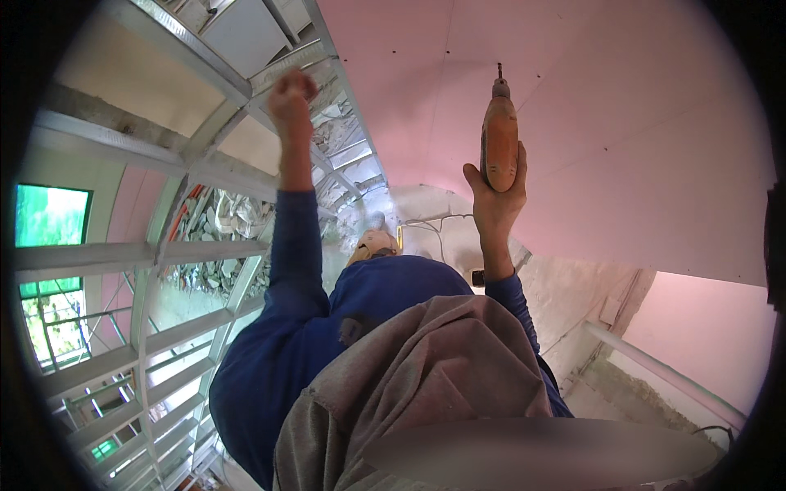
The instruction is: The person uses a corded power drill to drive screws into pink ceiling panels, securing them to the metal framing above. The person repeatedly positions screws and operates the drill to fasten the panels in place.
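Note:
An orange power drill (501, 141) is in my right hand (498, 200), its palm and fingers wrapped round the rear of the body. The drill points away from me, and its thin bit (500, 70) ends at or close to the pink board (442, 106); I cannot tell whether it touches. Several small dark screw heads or holes dot that board. Raised at the left, my left hand (292, 96) has its fingers curled, slightly blurred, beside the metal framing (233, 82). Whatever those fingers hold, if anything, is hidden.
Metal studs and rails (90, 258) form an open grid down the left side. Rubble (221, 274) and a white bag (239, 213) lie beyond it. A cable (440, 229) trails across the floor near my feet. A pale pipe (667, 372) runs along the lower right.

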Available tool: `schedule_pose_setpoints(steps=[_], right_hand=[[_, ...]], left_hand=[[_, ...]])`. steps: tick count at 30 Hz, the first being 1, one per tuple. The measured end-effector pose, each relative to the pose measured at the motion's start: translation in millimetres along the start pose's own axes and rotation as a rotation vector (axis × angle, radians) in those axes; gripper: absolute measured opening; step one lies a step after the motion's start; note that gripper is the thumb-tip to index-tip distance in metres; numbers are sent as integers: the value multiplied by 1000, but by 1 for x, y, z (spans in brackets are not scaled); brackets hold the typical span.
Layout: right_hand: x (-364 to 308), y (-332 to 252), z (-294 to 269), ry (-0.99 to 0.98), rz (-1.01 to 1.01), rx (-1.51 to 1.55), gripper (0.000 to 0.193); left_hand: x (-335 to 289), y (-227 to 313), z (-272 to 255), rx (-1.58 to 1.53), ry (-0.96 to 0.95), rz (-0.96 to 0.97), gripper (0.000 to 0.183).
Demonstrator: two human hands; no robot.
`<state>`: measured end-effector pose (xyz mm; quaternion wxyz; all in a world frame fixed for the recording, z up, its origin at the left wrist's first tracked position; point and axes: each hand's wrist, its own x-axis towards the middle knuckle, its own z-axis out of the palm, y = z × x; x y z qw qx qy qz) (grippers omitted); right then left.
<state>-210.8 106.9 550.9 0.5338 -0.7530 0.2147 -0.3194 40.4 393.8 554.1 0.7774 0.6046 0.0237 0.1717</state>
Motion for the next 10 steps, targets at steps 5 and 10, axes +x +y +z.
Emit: schedule_pose_setpoints(steps=[5,10], right_hand=[[-3,-4,8,5,177,107,102],[-6,-10,16,67,133,90,100]], left_hand=[[168,28,25,-118,-121,191,31],[407,-23,60,11,-531,-119,48]])
